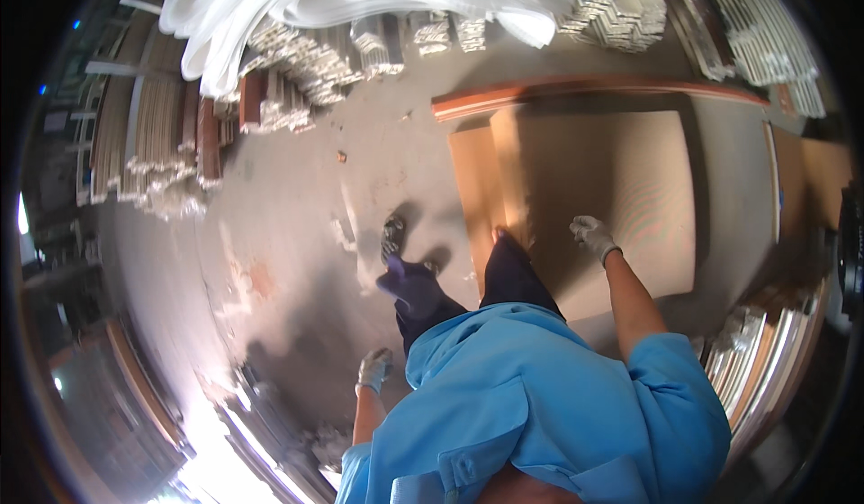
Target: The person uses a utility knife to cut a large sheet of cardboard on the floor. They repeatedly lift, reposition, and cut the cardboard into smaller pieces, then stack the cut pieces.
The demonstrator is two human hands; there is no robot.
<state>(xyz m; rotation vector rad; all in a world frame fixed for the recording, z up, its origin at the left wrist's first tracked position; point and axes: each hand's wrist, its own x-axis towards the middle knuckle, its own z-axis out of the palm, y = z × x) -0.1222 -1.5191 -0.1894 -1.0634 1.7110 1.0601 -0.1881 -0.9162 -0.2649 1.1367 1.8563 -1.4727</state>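
My left hand (373,369), in a pale work glove, hangs beside my body over the concrete floor. Its fingers are loosely bent, and nothing shows in them. Also gloved, my right hand (594,238) hovers above a large brown cardboard sheet (648,207), apparently not touching it. The fingers there are slightly curled and a little apart, with nothing visible between them. The cardboard lies on the floor with a folded flap (481,180) along its left side. One of my feet is at that flap; the other shoe (392,238) is on the concrete.
Long reddish-brown strips (576,92) lie along the cardboard's far edge. White foam sheeting (360,0) drapes over stacked profiles (306,63) at the far side. More pale profiles (765,27) stand far right. Bundled strips (756,369) are close on my right, a wood-framed panel (144,387) on my left.
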